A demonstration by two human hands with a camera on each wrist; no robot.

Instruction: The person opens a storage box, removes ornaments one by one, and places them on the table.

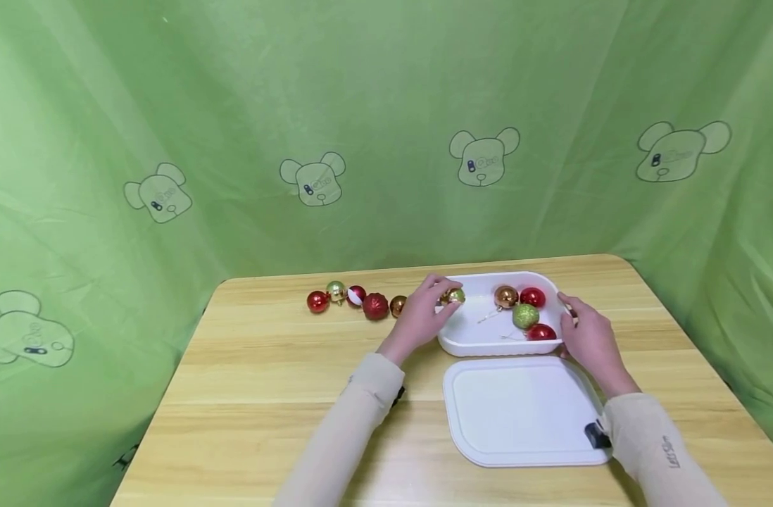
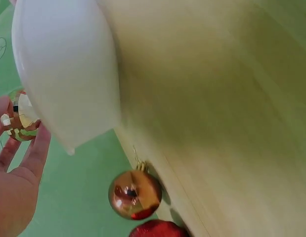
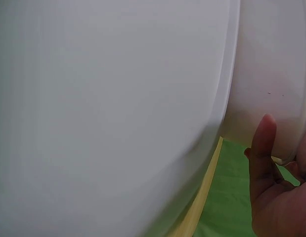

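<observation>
A shiny gold-and-green Christmas ball (image 1: 455,296) is pinched between the fingertips and thumb of my left hand (image 1: 419,313), over the left end of a white plastic box (image 1: 465,346). The left wrist view shows the same patterned ball (image 2: 25,117) beside the box's outer wall. My right hand (image 1: 591,341) grips the box's right end, its thumb (image 3: 264,143) lying along the outer wall in the right wrist view. Inside the box are a copper ball (image 1: 505,296), a red ball (image 1: 532,297), a glittery green ball (image 1: 525,316) and another red ball (image 1: 541,332).
In front of the box lies its flat white lid (image 1: 526,415), partly under my right forearm. Several balls stand in a row left of the box, including a red one (image 1: 318,302), a textured dark red one (image 1: 376,306) and a copper one (image 1: 398,305). A green curtain (image 1: 386,232) hangs behind the table.
</observation>
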